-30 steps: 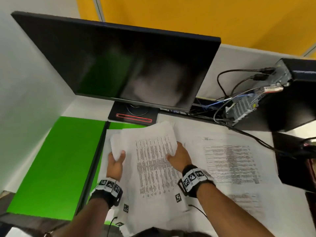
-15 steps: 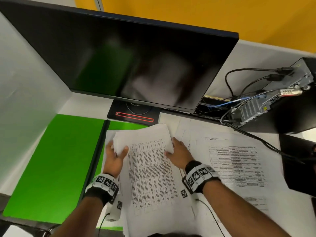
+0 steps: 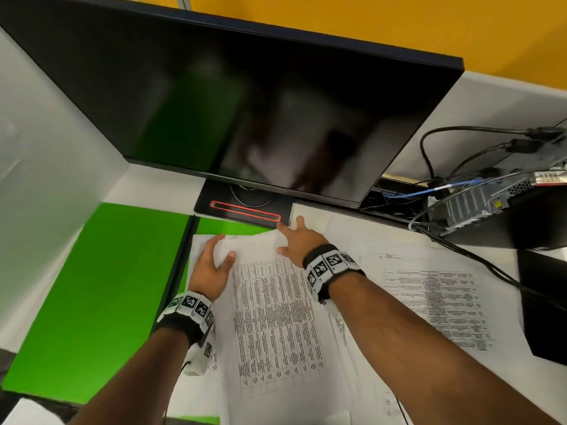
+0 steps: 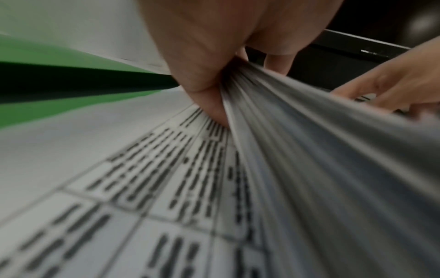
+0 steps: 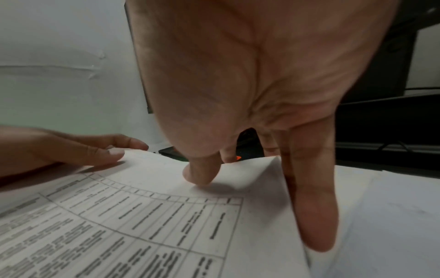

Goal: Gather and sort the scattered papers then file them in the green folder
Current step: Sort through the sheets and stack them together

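The green folder (image 3: 92, 286) lies open on the desk at the left, and its right flap (image 3: 233, 230) shows just beyond the papers. A stack of printed papers (image 3: 276, 317) lies over that flap. My left hand (image 3: 224, 246) pinches the stack's far left corner, thumb (image 4: 209, 105) on top and fingers behind the edge. My right hand (image 3: 291, 237) rests at the far right corner with straight fingers; its thumb (image 5: 200, 176) presses on the top sheet and the little finger (image 5: 311, 216) runs along the right edge. More printed sheets (image 3: 435, 302) lie spread on the desk to the right.
A large dark monitor (image 3: 245, 102) stands right behind the hands, its black base (image 3: 245, 210) touching the folder's far edge. At the right are a computer box with cables (image 3: 491, 204) and a black object (image 3: 543, 302). A white partition (image 3: 46, 148) closes the left side.
Both hands pushed the stack away toward the monitor and laid it flatter over the folder's right flap. My right hand slid from the stack's side to its far right corner and spread out.
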`<state>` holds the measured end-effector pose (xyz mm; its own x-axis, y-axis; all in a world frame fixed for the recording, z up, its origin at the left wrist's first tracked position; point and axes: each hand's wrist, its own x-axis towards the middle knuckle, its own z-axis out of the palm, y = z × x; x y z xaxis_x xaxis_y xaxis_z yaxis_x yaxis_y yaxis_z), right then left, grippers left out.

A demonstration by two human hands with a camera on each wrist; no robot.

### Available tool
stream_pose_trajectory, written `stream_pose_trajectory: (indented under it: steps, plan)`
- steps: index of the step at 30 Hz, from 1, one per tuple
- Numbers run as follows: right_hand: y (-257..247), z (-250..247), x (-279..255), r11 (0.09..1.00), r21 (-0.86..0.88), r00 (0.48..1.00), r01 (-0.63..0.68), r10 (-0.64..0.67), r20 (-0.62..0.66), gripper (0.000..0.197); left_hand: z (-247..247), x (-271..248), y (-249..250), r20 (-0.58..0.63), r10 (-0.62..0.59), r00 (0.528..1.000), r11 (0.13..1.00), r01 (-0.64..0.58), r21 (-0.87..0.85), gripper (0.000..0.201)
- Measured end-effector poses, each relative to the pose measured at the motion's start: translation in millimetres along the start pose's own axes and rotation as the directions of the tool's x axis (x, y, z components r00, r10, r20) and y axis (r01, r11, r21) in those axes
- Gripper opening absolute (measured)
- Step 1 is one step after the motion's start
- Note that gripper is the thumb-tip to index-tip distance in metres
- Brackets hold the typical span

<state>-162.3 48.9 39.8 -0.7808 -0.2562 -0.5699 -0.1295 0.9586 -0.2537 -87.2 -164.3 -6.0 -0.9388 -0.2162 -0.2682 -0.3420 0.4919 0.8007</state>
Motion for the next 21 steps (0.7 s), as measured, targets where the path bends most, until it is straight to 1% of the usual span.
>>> stream_pose_trajectory:
  steps: [2, 5, 7, 11, 14, 16, 18, 21]
  plan:
    - [-6, -2, 1, 0.999, -0.039, 0.999, 0.022, -0.023, -0.034, 0.056, 1, 3, -2, 0.003, -0.008, 1.000, 0.999, 0.008, 0.038, 0.036]
    - [-9, 1, 0, 0.997, -0.076, 0.999, 0.021, -0.025, -0.047, 0.055, 2, 1, -4, -0.015, -0.033, 0.999, 0.999, 0.033, 0.028, 0.025]
    - [-6, 4, -2, 0.998, -0.071, 0.998, 0.000, -0.004, -0.061, 0.056, 3, -2, -4, -0.037, -0.012, 0.999, 1.000, 0.013, 0.019, 0.024]
    - [5, 6, -7, 0.999, 0.012, 0.993, -0.046, 0.047, -0.108, 0.053, 5, -6, 0, -0.057, -0.005, 0.998, 1.000, 0.005, -0.003, 0.028]
    - [5, 9, -11, 1.000, 0.001, 0.996, -0.008, 0.008, -0.084, 0.054, 8, -8, 1, -0.066, 0.027, 0.997, 0.999, -0.025, 0.021, 0.036]
    - [1, 12, -12, 0.998, -0.065, 0.998, 0.026, -0.029, -0.054, 0.053, 9, -9, 1, -0.053, 0.023, 0.998, 0.997, -0.020, 0.070, 0.032]
    - [-3, 14, -10, 0.993, -0.117, 0.998, 0.033, -0.039, -0.055, 0.050, 8, -7, 1, -0.038, 0.004, 0.999, 0.996, 0.000, 0.094, 0.028]
    - [-2, 13, -7, 0.994, -0.107, 0.997, 0.006, -0.014, -0.080, 0.047, 6, 0, -3, -0.013, -0.009, 1.000, 0.995, 0.010, 0.096, 0.021]
